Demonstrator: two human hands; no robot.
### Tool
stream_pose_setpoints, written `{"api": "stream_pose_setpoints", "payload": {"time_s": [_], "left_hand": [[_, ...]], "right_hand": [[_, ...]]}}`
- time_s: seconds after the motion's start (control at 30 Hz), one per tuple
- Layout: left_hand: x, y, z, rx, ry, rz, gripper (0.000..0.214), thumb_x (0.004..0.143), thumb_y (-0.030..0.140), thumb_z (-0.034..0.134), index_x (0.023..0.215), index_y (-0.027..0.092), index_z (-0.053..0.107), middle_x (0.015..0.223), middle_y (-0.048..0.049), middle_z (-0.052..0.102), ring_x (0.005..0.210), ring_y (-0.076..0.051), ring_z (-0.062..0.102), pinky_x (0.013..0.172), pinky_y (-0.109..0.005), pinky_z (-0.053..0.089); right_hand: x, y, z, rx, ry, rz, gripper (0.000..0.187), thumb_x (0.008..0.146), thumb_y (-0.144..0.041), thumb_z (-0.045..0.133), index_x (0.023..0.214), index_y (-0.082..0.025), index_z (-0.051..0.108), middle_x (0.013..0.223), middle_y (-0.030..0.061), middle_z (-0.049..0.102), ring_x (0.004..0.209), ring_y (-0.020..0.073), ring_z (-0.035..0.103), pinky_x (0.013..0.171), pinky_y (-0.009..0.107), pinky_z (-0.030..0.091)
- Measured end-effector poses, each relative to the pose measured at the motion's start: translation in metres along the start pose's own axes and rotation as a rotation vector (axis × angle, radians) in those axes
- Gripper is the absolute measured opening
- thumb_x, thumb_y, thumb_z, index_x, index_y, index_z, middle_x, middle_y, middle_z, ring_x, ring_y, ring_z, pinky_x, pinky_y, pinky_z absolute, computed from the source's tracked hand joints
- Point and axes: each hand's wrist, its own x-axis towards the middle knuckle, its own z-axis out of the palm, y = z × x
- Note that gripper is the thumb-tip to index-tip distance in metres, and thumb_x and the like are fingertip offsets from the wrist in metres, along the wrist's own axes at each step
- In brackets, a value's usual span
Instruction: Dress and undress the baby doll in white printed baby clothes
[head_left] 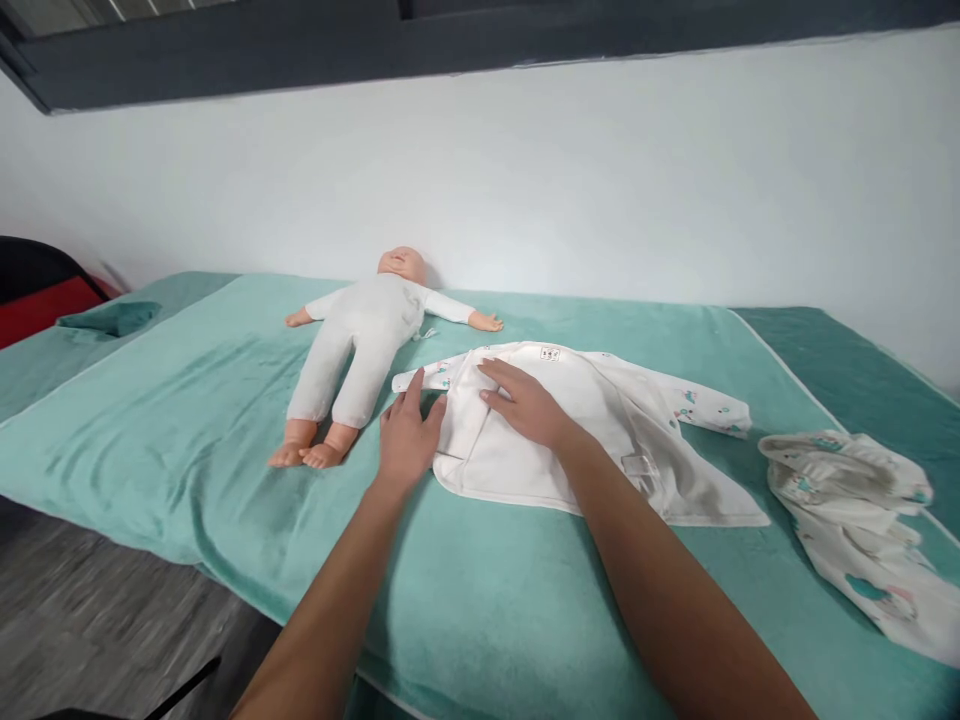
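Note:
A white baby shirt [592,400] with printed sleeves lies spread open on the green bed cover, its inside facing up. My right hand [525,402] rests on the upper left part of the shirt, fingers stretched out. At the shirt's left edge, by the short left sleeve, lies my left hand [409,430] with its fingers apart; it touches the cloth. To the left of the shirt a baby doll [367,325] in a white cloth body lies on its back, arms spread, its head toward the wall.
A crumpled white printed baby garment [862,530] lies at the right. The green cover [187,420] has wrinkles on the left, and the bed's front edge runs below my arms. A white wall [600,190] stands behind; a red and black object [45,290] is at far left.

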Motion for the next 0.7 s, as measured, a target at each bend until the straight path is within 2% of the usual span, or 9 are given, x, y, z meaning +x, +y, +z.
{"api": "stream_pose_setpoints", "payload": {"time_s": [0.07, 0.13, 0.2, 0.3, 0.4, 0.47, 0.5, 0.57, 0.7], "left_hand": [[0.008, -0.001, 0.002, -0.024, 0.024, 0.006, 0.061, 0.094, 0.04, 0.054, 0.15, 0.02, 0.043, 0.156, -0.013, 0.046, 0.149, -0.031, 0.037, 0.122, -0.05, 0.026], [0.016, -0.003, 0.003, -0.131, 0.05, -0.003, 0.059, 0.095, 0.04, 0.052, 0.15, 0.02, 0.044, 0.16, -0.0103, 0.041, 0.15, -0.027, 0.034, 0.124, -0.046, 0.024], [0.024, -0.005, 0.004, -0.233, 0.067, -0.016, 0.057, 0.095, 0.039, 0.053, 0.148, 0.02, 0.046, 0.159, -0.0091, 0.043, 0.149, -0.025, 0.036, 0.125, -0.043, 0.024], [0.028, -0.01, 0.004, -0.247, 0.134, -0.006, 0.05, 0.094, 0.033, 0.054, 0.141, 0.016, 0.053, 0.152, -0.0119, 0.051, 0.143, -0.028, 0.043, 0.122, -0.045, 0.029], [0.02, -0.013, 0.003, -0.183, 0.307, 0.08, 0.039, 0.093, 0.025, 0.053, 0.129, 0.016, 0.062, 0.136, -0.0134, 0.059, 0.13, -0.028, 0.053, 0.113, -0.046, 0.04], [0.006, -0.01, 0.0, -0.147, 0.432, 0.175, 0.031, 0.093, 0.023, 0.052, 0.12, 0.018, 0.065, 0.131, -0.0127, 0.059, 0.125, -0.026, 0.054, 0.108, -0.044, 0.044], [-0.003, -0.008, -0.001, -0.137, 0.456, 0.232, 0.028, 0.093, 0.024, 0.052, 0.117, 0.019, 0.066, 0.129, -0.0119, 0.059, 0.124, -0.025, 0.055, 0.107, -0.043, 0.045], [-0.024, -0.001, -0.004, -0.122, 0.375, 0.371, 0.023, 0.096, 0.023, 0.05, 0.112, 0.02, 0.066, 0.122, -0.0096, 0.063, 0.118, -0.023, 0.058, 0.101, -0.04, 0.047], [-0.069, 0.007, -0.009, -0.002, -0.015, 0.692, 0.015, 0.097, 0.021, 0.051, 0.09, 0.02, 0.065, 0.087, -0.0031, 0.069, 0.087, -0.019, 0.061, 0.082, -0.037, 0.047]], "right_hand": [[0.0, 0.0, 0.0, -0.085, -0.047, -0.017, 0.052, 0.099, -0.046, 0.045, 0.146, -0.024, 0.052, 0.158, 0.0046, 0.045, 0.149, 0.0223, 0.035, 0.123, 0.045, 0.027], [0.0, 0.0, -0.001, -0.165, -0.079, -0.019, 0.053, 0.101, -0.046, 0.042, 0.148, -0.023, 0.05, 0.159, 0.0053, 0.043, 0.15, 0.0225, 0.035, 0.123, 0.045, 0.026], [0.0, -0.001, -0.001, -0.233, -0.096, -0.015, 0.053, 0.102, -0.047, 0.04, 0.149, -0.023, 0.048, 0.16, 0.0058, 0.042, 0.15, 0.0228, 0.034, 0.123, 0.045, 0.025], [0.0, -0.003, 0.002, -0.329, -0.112, -0.018, 0.054, 0.103, -0.049, 0.035, 0.149, -0.022, 0.048, 0.161, 0.0069, 0.039, 0.15, 0.0237, 0.033, 0.123, 0.045, 0.024], [-0.001, -0.004, 0.006, -0.416, -0.12, -0.022, 0.056, 0.104, -0.051, 0.03, 0.149, -0.022, 0.047, 0.163, 0.0068, 0.035, 0.152, 0.024, 0.03, 0.123, 0.047, 0.022], [-0.001, -0.005, 0.008, -0.46, -0.122, -0.012, 0.057, 0.104, -0.051, 0.028, 0.15, -0.022, 0.046, 0.164, 0.0066, 0.032, 0.153, 0.0239, 0.027, 0.123, 0.047, 0.02], [-0.002, -0.005, 0.009, -0.478, -0.12, 0.001, 0.058, 0.104, -0.051, 0.027, 0.151, -0.021, 0.045, 0.165, 0.0068, 0.031, 0.153, 0.0241, 0.026, 0.123, 0.048, 0.02], [-0.003, -0.007, 0.009, -0.507, -0.106, 0.053, 0.061, 0.104, -0.052, 0.026, 0.153, -0.019, 0.042, 0.166, 0.0083, 0.028, 0.154, 0.0254, 0.023, 0.123, 0.049, 0.019], [-0.011, -0.014, 0.008, -0.536, -0.094, 0.173, 0.066, 0.103, -0.053, 0.027, 0.155, -0.013, 0.037, 0.167, 0.0132, 0.023, 0.155, 0.0284, 0.019, 0.124, 0.052, 0.017]]}}
